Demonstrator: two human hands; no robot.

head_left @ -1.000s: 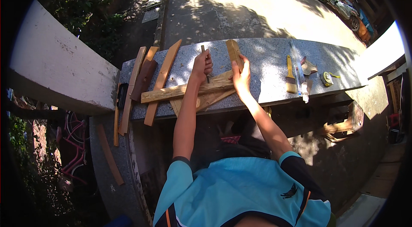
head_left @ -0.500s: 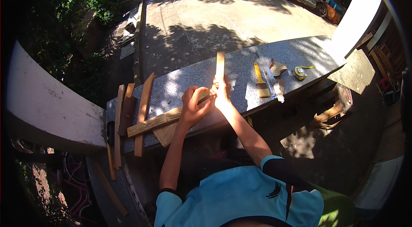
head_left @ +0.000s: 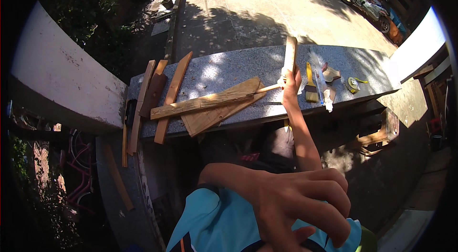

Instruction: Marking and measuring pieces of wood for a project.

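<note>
My right hand grips an upright wooden block at the right side of the granite bench top. A thin pale stick runs from its fingers to a long rough wooden strip, which lies across a wooden board. My left hand is close to the camera, over my blue shirt, its fingers bent and apart, with nothing seen in it.
Wooden slats and a dark brown piece lie left on the granite bench. A yellow paintbrush, ruler and tape measure lie right. White pillars flank it. A motorbike stands beyond.
My left hand has left the wood and come back toward my chest, its fingers spreading. My right hand still holds the upright block, now further right along the bench.
</note>
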